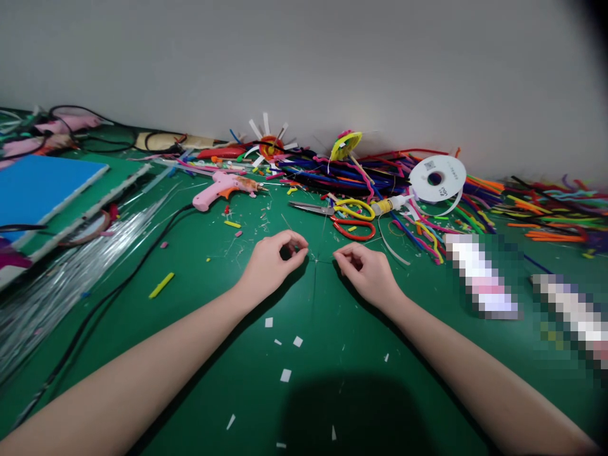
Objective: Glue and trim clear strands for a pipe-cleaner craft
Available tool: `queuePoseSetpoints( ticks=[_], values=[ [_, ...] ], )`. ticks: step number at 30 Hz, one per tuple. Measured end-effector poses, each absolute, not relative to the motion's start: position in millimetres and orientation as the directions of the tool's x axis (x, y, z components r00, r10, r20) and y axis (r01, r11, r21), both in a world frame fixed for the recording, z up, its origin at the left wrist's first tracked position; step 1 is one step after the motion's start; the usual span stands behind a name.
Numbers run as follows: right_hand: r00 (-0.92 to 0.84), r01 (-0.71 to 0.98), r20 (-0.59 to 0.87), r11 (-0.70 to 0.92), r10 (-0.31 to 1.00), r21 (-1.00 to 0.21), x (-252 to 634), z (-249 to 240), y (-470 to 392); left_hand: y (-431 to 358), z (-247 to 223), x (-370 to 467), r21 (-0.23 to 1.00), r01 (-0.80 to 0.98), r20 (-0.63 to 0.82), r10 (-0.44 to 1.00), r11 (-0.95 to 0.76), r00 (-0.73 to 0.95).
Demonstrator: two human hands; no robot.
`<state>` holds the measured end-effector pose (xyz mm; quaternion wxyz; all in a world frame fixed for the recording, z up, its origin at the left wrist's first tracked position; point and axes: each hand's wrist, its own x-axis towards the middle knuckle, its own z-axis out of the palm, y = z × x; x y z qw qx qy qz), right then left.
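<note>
My left hand (278,256) is closed in a pinch, thumb against forefinger. Facing it across a small gap, my right hand (365,269) pinches in the same way. Between the fingertips, thin clear strands (316,260) cross in a star shape; their ends run to both pinches, and one long strand points down toward me. They are so fine that their exact kind cannot be told. Just beyond the hands lie scissors (354,229) with red and yellow handles, next to a small glue bottle (387,205). A pink glue gun (223,188) rests further left.
Bundles of coloured pipe cleaners (332,177) line the wall, with a white ribbon spool (437,178) leaning there. At left are silvery strands (95,259), a black cord (114,292) and a blue board (47,180). White paper scraps (285,375) dot the green table (213,380).
</note>
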<state>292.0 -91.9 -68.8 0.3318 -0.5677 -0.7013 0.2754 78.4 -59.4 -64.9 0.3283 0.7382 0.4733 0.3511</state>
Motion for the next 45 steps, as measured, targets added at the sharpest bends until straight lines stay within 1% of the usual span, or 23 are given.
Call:
queuePoseSetpoints(
  ticks=[10,19,22,26,28,34,36,40,43,45],
  values=[
    [-0.136,0.587,0.111,0.17,0.985,-0.791,291.7,-70.0,-89.7,-58.6,-64.6,79.8,0.822,0.446,0.226,0.922,-0.354,0.314],
    [-0.088,0.505,0.094,0.126,0.992,-0.854,292.6,-68.8,-92.0,-57.6,-64.2,78.9,0.843,0.435,0.189,0.932,-0.316,0.31],
    [-0.052,0.524,0.146,0.151,0.988,-0.838,293.6,-67.5,-94.4,-58.5,-64.6,77.0,0.831,0.431,0.225,0.921,-0.351,0.318],
    [-0.013,0.618,0.306,0.248,0.952,-0.746,300.3,-66.6,-95.0,-59.1,-65.0,74.2,0.796,0.452,0.278,0.907,-0.402,0.316],
    [0.022,0.657,0.358,0.257,0.934,-0.709,305.4,-66.0,-93.2,-58.6,-65.6,73.2,0.791,0.461,0.291,0.91,-0.402,0.294],
    [0.149,0.661,0.39,0.202,0.909,-0.723,322.1,-65.1,-83.9,-57.6,-64.5,72.1,0.791,0.479,0.314,0.925,-0.38,0.214],
    [0.144,0.681,0.416,0.215,0.898,-0.7,327.8,-66.3,-80.5,-57.9,-63.0,71.9,0.795,0.483,0.321,0.93,-0.367,0.179],
    [0.095,0.744,0.483,0.26,0.871,-0.616,335.8,-69.6,-74.9,-58.4,-62.9,70.8,0.797,0.497,0.338,0.935,-0.343,0.104],
    [0.112,0.746,0.48,0.245,0.87,-0.619,336.9,-70.9,-74.3,-57.8,-66.6,69.0,0.822,0.453,0.381,0.924,-0.345,0.013],
    [0.108,0.745,0.469,0.241,0.877,-0.622,336.4,-71.0,-75.8,-56.9,-69.2,67.8,0.85,0.408,0.382,0.923,-0.332,-0.046]
  ],
)
